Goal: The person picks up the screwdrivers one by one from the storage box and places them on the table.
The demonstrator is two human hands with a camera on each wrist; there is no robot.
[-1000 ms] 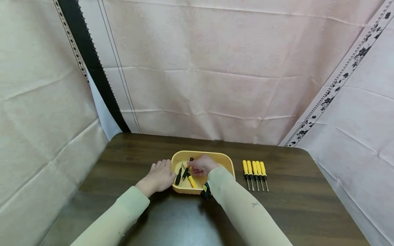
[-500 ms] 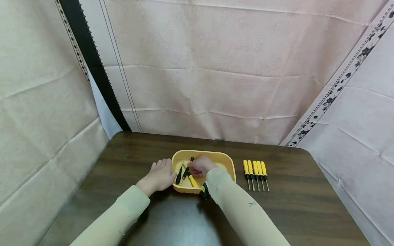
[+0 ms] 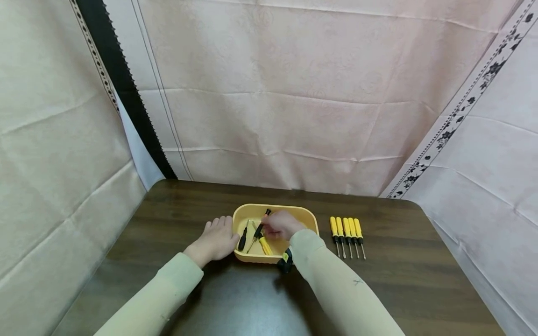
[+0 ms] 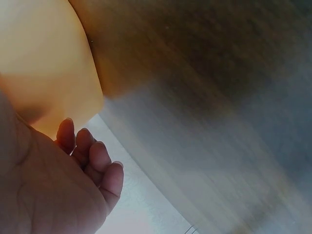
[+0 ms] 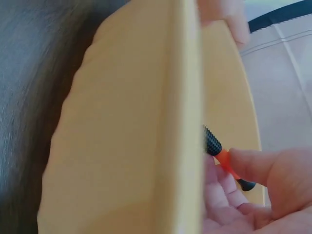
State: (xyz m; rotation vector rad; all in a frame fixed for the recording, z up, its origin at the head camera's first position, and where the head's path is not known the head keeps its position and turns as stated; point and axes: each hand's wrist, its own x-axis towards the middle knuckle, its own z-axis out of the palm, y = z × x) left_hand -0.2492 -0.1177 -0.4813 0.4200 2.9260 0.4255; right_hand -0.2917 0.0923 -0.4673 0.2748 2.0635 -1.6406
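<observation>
A yellow plastic basket (image 3: 256, 257) sits on the table with several screwdrivers in it. My right hand (image 3: 282, 224) reaches inside, thumb and fingers pinching the handle of a black-and-orange screwdriver (image 5: 213, 144); its shaft slants down to the left. At the basket's left side rests my left hand (image 3: 215, 238), fingers relaxed and the thumb by the rim. The left wrist view shows its fingers (image 4: 100, 157) next to the basket's outer wall, with nothing held. Inside lie a black-handled screwdriver (image 3: 242, 240) and a yellow-handled screwdriver (image 3: 265, 245). The right hand hides part of the basket's inside.
Several yellow-and-black screwdrivers (image 3: 346, 228) lie side by side to the right of the basket, shafts toward me. The dark wooden table (image 3: 395, 261) has rounded far corners. Pale cloth (image 3: 269, 116) hangs behind and at both sides.
My right hand has shifted a little to the right with the black-and-orange screwdriver, which has moved away from the black-handled one. The left hand stays at the basket's side.
</observation>
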